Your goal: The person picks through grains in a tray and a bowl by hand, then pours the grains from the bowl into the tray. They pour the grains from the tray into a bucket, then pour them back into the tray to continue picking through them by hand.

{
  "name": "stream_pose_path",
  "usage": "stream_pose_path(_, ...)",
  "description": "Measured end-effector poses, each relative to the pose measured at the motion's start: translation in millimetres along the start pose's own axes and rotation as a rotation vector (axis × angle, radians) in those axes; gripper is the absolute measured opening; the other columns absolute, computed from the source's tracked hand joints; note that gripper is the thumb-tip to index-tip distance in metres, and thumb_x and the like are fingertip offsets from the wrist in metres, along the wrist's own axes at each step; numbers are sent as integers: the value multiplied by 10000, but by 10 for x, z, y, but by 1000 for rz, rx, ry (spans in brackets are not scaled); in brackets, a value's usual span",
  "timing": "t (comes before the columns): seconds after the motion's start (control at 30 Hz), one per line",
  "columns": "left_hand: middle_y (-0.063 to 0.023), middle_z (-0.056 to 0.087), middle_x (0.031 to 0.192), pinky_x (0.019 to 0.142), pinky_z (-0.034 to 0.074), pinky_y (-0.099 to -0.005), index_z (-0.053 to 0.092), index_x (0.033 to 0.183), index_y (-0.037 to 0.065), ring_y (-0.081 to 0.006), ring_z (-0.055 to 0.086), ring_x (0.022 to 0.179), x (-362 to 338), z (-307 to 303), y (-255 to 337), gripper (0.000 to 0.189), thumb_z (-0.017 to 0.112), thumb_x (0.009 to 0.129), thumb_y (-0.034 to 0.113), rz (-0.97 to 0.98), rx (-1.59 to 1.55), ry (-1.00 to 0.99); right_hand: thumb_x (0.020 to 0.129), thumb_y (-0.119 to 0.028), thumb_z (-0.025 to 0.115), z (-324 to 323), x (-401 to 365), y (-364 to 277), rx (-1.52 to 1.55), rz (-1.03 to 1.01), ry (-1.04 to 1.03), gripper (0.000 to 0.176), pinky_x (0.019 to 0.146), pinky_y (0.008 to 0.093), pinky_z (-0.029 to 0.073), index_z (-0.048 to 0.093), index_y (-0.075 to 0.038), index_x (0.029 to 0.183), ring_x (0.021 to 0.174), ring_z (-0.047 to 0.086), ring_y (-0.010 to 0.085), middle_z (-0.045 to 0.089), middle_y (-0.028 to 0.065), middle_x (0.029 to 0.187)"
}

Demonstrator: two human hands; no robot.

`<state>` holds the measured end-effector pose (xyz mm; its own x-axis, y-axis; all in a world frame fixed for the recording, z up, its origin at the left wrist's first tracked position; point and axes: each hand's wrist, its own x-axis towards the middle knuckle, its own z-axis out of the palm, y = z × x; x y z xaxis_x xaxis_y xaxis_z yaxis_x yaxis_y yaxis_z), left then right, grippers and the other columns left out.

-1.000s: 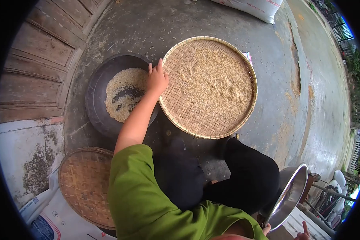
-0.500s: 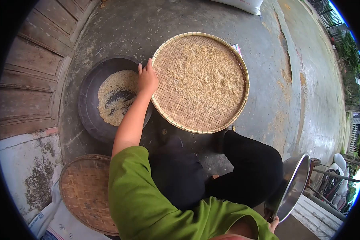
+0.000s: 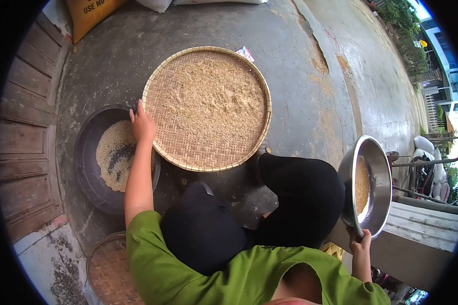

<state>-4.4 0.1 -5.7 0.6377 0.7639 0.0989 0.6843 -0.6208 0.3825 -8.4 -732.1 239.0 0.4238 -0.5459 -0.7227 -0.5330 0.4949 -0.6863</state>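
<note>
Outdoor concrete yard [image 3: 300, 91], grain trays [image 3: 207, 108]

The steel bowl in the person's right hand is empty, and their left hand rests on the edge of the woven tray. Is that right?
Not quite. The steel bowl is not empty: the head view shows grain lying inside it. The rest stands: the right hand holds it by the rim, and the left hand rests on the edge of the woven tray.

Soft, even daylight, faint shadows, sharp centre, strong fisheye bending and black vignette at edges.
</note>
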Motion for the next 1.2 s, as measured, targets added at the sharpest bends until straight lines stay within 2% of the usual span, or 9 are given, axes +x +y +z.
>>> stream_pose_path(0.1,-172,502,1189,1027,251,-427,255,1342,85,-391,262,1248,12,-16,-64,492,417,878,110,11,12,-19,669,-54,460,231,230,-91,25,-91,-4,340,799,443,528,432,94,974,890,586,356,547,207,955)
stream_pose_path(0.2,-184,454,1240,1042,229,-420,248,1346,84,-392,260,1247,19,30,-37,501,417,876,109,7,-10,-34,657,-29,510,629,287,-167,-51,-235,-99,139,760,333,500,469,8,785,729,566,240,534,90,773)
stream_pose_path(0.37,-215,328,1332,1045,215,-414,232,1361,80,-381,241,1266,-101,-291,454,577,466,873,282,121,306,103,669,-33,526,1417,472,-320,-185,-346,-285,97,663,325,467,490,15,745,656,532,221,495,82,703)
stream_pose_path(0.43,-233,309,1341,1033,233,-417,234,1361,64,-366,253,1270,-58,-304,605,657,468,858,418,306,110,86,670,-37,532,1789,484,-355,-270,-373,-347,91,617,324,464,496,22,729,618,530,215,496,83,682)
stream_pose_path(0.6,-211,217,1390,995,299,-460,102,1391,88,-349,250,1276,-300,-448,1583,841,359,815,644,-102,-1075,-953,677,-45,537,2661,421,-285,-437,-344,-550,112,580,319,458,511,37,749,608,536,211,514,96,692)
stream_pose_path(0.7,-224,219,1369,975,322,-492,16,1383,94,-335,280,1251,-571,-423,2001,949,479,759,640,-126,-1371,-1244,681,-41,535,3041,290,-169,-499,-359,-647,163,600,323,466,520,58,810,647,552,220,531,107,736)
stream_pose_path(0.8,-132,470,1099,804,488,-379,289,1235,26,-211,482,1047,-731,-484,2308,665,664,771,320,-267,-1481,-937,684,-22,529,3280,288,-64,-518,-371,-729,174,604,311,470,523,45,844,658,558,204,537,90,750)
stream_pose_path(0.87,-78,520,904,643,523,-308,399,1092,4,-165,573,778,-686,-512,2231,400,620,791,149,-212,-1467,-867,685,-20,529,3325,318,-35,-565,-366,-770,166,613,307,474,526,30,843,661,559,192,537,75,748)
stream_pose_path(1.2,-77,506,889,751,455,-306,419,1147,-12,-166,525,830,-651,-340,2027,469,618,730,71,-303,-1396,-655,683,-31,518,3453,263,238,-665,-349,-819,89,611,302,479,526,35,743,649,569,202,548,87,723)
